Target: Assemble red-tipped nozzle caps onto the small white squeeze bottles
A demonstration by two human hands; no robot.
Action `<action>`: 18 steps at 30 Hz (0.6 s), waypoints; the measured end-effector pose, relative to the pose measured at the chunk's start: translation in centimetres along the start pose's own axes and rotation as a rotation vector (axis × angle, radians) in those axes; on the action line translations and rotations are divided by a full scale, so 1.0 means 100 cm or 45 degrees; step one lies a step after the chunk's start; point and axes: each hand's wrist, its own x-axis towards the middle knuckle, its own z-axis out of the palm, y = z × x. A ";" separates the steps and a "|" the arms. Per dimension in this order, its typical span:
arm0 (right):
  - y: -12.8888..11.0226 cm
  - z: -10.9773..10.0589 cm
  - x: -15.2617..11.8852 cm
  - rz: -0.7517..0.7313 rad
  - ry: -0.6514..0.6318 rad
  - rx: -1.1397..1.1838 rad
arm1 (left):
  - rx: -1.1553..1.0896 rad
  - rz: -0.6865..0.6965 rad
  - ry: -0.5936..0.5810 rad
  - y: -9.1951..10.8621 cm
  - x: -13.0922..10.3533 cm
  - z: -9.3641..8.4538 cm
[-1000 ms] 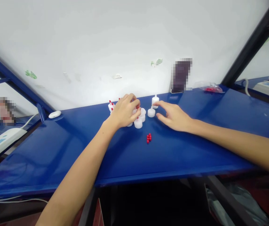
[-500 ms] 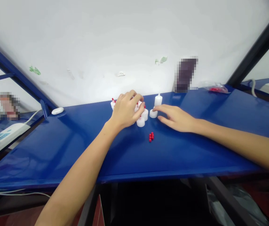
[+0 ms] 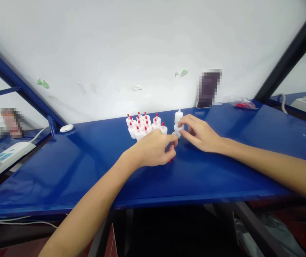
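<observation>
Small white bottles with red tips (image 3: pixel 140 125) stand in a group on the blue table (image 3: pixel 88 160). My left hand (image 3: pixel 155 148) is in front of them, its fingers curled but thumb and forefinger apart, with nothing visible between them. Loose red caps (image 3: pixel 171 160) show just beyond its thumb, mostly hidden. My right hand (image 3: pixel 199 134) has thumb and forefinger closed on a white bottle (image 3: pixel 179 127), whose top is hard to make out. Behind that, a white bottle with an uncapped nozzle (image 3: pixel 178 116) stands upright. Another white piece (image 3: pixel 177 135) lies between my hands, partly covered.
A blurred phone (image 3: pixel 208 89) leans on the wall at the back. To its right lies a clear bag with red pieces (image 3: pixel 244 104). At the back left is a white oval case (image 3: pixel 66 128). Blue and dark frame posts rise at both sides.
My left hand has moved from over the bottle group toward me and right, uncovering red-tipped bottles and covering most loose caps. My right fingers have bent in around a white bottle.
</observation>
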 end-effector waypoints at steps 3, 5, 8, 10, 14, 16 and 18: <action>-0.003 -0.001 -0.001 -0.029 -0.001 0.042 | -0.193 -0.051 -0.068 0.007 0.000 -0.002; -0.004 0.000 -0.002 -0.027 -0.019 0.058 | -0.200 -0.075 -0.075 0.009 0.000 -0.003; -0.004 0.001 -0.002 -0.032 -0.026 0.054 | -0.156 -0.122 -0.149 0.006 0.000 -0.001; -0.002 0.002 -0.002 -0.043 -0.024 0.048 | -0.173 -0.119 -0.237 0.002 0.000 0.000; -0.002 0.004 -0.002 -0.023 -0.035 0.071 | -0.218 -0.003 -0.309 -0.004 0.001 0.002; -0.002 0.004 -0.002 -0.009 -0.044 0.082 | -0.208 0.047 -0.310 -0.006 0.002 0.002; -0.003 0.004 -0.002 -0.001 -0.047 0.087 | -0.206 0.069 -0.324 -0.008 0.002 0.003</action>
